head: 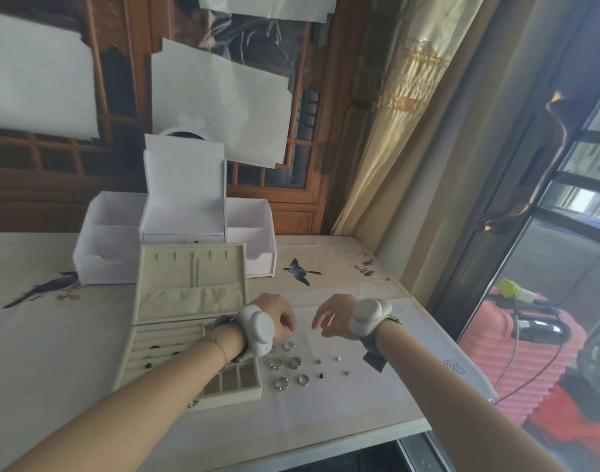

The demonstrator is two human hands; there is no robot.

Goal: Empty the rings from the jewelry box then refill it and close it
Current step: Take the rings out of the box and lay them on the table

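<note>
Jewelry box (189, 352) sits lid-up at lower centre of the frame, rings (293, 364) scattered just right of it on the worktop (376, 396). Left hand (278, 318) fingers look pinched, can't tell on what; right hand (332, 318) fingers loosely curled, empty. I'd grab one ring at a time. No readable writing.

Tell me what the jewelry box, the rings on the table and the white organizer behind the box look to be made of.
Jewelry box: looks covered in beige velvet-like fabric, matte, with soft padded ring slots.
Rings: likely silver-toned metal; they glint in the light, though too small to tell plating or stones.
White organizer: probably smooth plastic or coated board; flat, clean white walls with a faint sheen. I can't tell which.
</note>
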